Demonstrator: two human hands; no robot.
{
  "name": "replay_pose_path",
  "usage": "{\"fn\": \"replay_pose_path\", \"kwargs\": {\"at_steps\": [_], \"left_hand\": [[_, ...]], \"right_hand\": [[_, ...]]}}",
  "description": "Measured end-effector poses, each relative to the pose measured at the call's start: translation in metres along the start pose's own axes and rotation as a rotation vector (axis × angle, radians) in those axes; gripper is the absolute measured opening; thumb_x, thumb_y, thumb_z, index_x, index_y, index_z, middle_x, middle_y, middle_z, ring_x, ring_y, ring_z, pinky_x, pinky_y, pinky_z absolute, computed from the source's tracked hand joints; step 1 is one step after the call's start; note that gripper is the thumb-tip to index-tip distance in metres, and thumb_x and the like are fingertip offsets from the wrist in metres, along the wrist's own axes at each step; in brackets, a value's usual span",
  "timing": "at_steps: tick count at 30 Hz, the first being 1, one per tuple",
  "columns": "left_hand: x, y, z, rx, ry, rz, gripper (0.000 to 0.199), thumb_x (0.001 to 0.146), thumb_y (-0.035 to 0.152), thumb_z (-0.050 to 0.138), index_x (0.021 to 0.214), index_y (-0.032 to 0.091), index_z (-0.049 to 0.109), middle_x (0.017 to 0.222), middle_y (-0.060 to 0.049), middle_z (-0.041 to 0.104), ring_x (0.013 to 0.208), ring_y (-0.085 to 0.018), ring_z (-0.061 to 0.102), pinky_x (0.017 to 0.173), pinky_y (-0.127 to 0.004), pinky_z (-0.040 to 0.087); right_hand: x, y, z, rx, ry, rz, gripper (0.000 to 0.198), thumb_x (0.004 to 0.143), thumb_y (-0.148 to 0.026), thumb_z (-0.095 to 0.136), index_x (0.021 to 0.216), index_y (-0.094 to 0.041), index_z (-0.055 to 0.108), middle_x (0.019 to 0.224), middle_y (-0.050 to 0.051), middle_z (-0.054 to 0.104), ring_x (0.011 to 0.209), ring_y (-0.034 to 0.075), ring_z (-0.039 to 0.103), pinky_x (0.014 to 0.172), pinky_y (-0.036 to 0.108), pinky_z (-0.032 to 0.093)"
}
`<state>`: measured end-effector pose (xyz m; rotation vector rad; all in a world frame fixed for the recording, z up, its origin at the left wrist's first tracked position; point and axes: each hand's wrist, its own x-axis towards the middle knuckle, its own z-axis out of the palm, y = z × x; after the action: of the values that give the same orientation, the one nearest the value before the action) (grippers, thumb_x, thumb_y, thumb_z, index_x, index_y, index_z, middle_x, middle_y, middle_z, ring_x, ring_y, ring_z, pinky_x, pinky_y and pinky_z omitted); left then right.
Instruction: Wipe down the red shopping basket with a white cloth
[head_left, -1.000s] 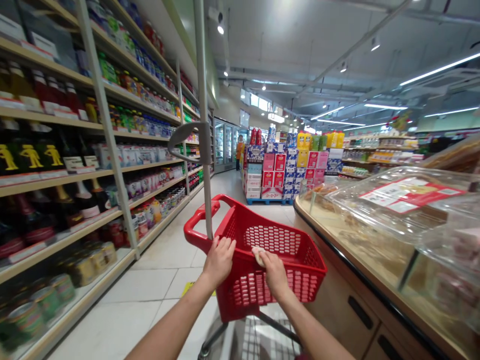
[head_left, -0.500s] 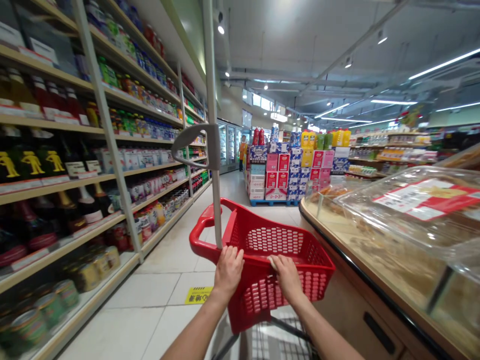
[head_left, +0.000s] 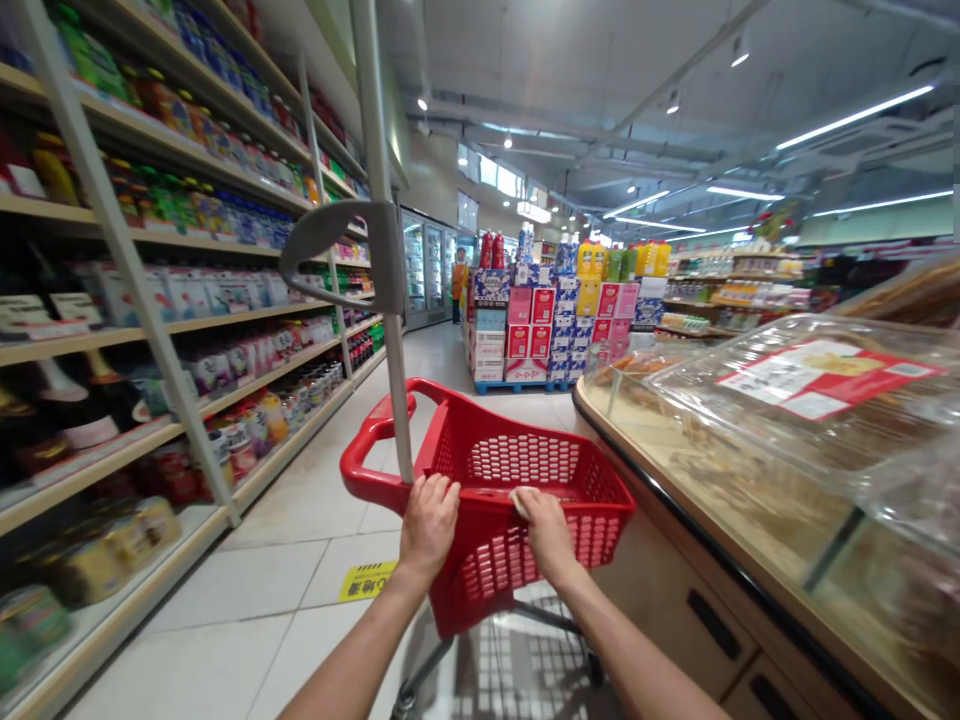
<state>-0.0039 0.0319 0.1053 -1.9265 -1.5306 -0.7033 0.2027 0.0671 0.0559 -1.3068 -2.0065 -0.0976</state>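
Note:
In front of me stands a red plastic shopping cart [head_left: 469,560] with perforated walls, and nothing shows inside the part of its basket I can see. My left hand [head_left: 430,530] is closed over the near rim, close to the foot of a grey metal pole [head_left: 397,400]. A grey loop handle [head_left: 330,250] sticks out from that pole. Farther right on the same rim, my right hand [head_left: 547,530] pinches a small whitish piece of cloth or tissue [head_left: 519,502]. The fingertips of both hands are partly hidden beyond the rim.
Drink shelves [head_left: 202,320] line the left side. Close on the right is a wooden counter [head_left: 660,560] with clear plastic food boxes [head_left: 795,390]. Stacked cartons [head_left: 529,335] stand ahead, a person in orange [head_left: 458,285] beyond. A yellow sign [head_left: 365,581] marks the tiled floor.
The view has turned slightly right, so the cart, pole and hands appear farther left and a little higher. Both hands keep their places on the rim.

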Motion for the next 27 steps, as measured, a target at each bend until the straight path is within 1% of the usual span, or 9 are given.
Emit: {"fn": "replay_pose_path", "kwargs": {"at_steps": [4, 8, 11, 14, 16, 18, 23, 25, 27], "left_hand": [[0.0, -0.007, 0.004, -0.003, 0.022, 0.038, 0.031, 0.08, 0.012, 0.036, 0.098, 0.017, 0.061, 0.1, -0.006, 0.064, 0.1, -0.02, 0.053, 0.096, -0.037, 0.028], [-0.003, -0.005, 0.007, -0.004, 0.067, 0.036, 0.029, 0.081, 0.015, 0.037, 0.096, 0.017, 0.062, 0.1, -0.007, 0.064, 0.101, -0.021, 0.052, 0.096, -0.038, 0.027], [-0.004, -0.001, 0.007, -0.037, 0.083, 0.016, 0.028, 0.082, 0.017, 0.038, 0.095, 0.016, 0.062, 0.1, -0.006, 0.065, 0.101, -0.022, 0.052, 0.097, -0.039, 0.025], [-0.003, -0.002, 0.006, -0.061, 0.074, 0.021, 0.028, 0.082, 0.018, 0.037, 0.096, 0.016, 0.062, 0.102, -0.006, 0.064, 0.102, -0.022, 0.052, 0.098, -0.04, 0.024], [-0.003, -0.004, 0.004, -0.066, 0.058, 0.041, 0.029, 0.082, 0.018, 0.037, 0.098, 0.015, 0.061, 0.103, -0.007, 0.064, 0.103, -0.022, 0.052, 0.099, -0.04, 0.024], [-0.004, -0.006, 0.003, -0.075, 0.055, 0.05, 0.029, 0.082, 0.018, 0.037, 0.098, 0.015, 0.061, 0.104, -0.007, 0.063, 0.104, -0.022, 0.051, 0.099, -0.04, 0.024], [-0.008, -0.003, 0.002, -0.113, 0.092, 0.025, 0.028, 0.08, 0.017, 0.039, 0.095, 0.015, 0.062, 0.102, -0.007, 0.064, 0.103, -0.022, 0.052, 0.099, -0.041, 0.024], [-0.007, 0.0, 0.002, -0.112, 0.099, 0.018, 0.027, 0.079, 0.016, 0.039, 0.094, 0.015, 0.062, 0.102, -0.007, 0.064, 0.103, -0.023, 0.052, 0.099, -0.042, 0.024], [-0.006, 0.0, 0.002, -0.103, 0.095, 0.014, 0.027, 0.079, 0.016, 0.04, 0.093, 0.014, 0.062, 0.101, -0.008, 0.065, 0.103, -0.023, 0.052, 0.099, -0.042, 0.024]], "right_hand": [[-0.008, 0.032, -0.018, 0.027, -0.001, 0.021, 0.042, 0.08, -0.009, 0.032, 0.112, -0.026, 0.054, 0.111, 0.0, 0.057, 0.098, 0.017, 0.049, 0.085, 0.03, 0.038], [-0.023, 0.079, -0.04, -0.065, 0.074, 0.21, 0.042, 0.072, -0.006, 0.035, 0.102, -0.021, 0.061, 0.106, 0.005, 0.058, 0.096, 0.021, 0.049, 0.086, 0.036, 0.038], [-0.02, 0.058, -0.019, -0.082, 0.093, 0.21, 0.046, 0.063, -0.004, 0.042, 0.102, -0.019, 0.06, 0.11, 0.009, 0.055, 0.099, 0.023, 0.047, 0.088, 0.038, 0.038], [-0.013, 0.016, 0.013, 0.002, 0.126, 0.061, 0.046, 0.068, -0.009, 0.044, 0.112, -0.016, 0.054, 0.118, 0.011, 0.05, 0.107, 0.025, 0.042, 0.092, 0.042, 0.036], [-0.012, 0.009, 0.02, 0.054, 0.139, 0.011, 0.046, 0.071, -0.008, 0.039, 0.114, -0.017, 0.053, 0.118, 0.01, 0.05, 0.107, 0.022, 0.043, 0.091, 0.04, 0.037], [-0.017, 0.028, 0.009, 0.064, 0.139, 0.029, 0.049, 0.07, -0.004, 0.035, 0.111, -0.019, 0.056, 0.114, 0.008, 0.053, 0.103, 0.02, 0.046, 0.09, 0.037, 0.039], [-0.031, 0.109, -0.045, -0.063, 0.145, 0.28, 0.047, 0.065, -0.004, 0.035, 0.1, -0.021, 0.062, 0.106, 0.005, 0.058, 0.1, 0.019, 0.049, 0.091, 0.036, 0.036], [-0.032, 0.111, -0.045, -0.074, 0.136, 0.294, 0.048, 0.064, -0.003, 0.036, 0.1, -0.02, 0.062, 0.107, 0.007, 0.057, 0.103, 0.02, 0.048, 0.093, 0.037, 0.034], [-0.029, 0.092, -0.029, -0.061, 0.126, 0.253, 0.048, 0.064, -0.004, 0.039, 0.104, -0.018, 0.061, 0.111, 0.008, 0.056, 0.107, 0.022, 0.046, 0.095, 0.038, 0.034]]}}
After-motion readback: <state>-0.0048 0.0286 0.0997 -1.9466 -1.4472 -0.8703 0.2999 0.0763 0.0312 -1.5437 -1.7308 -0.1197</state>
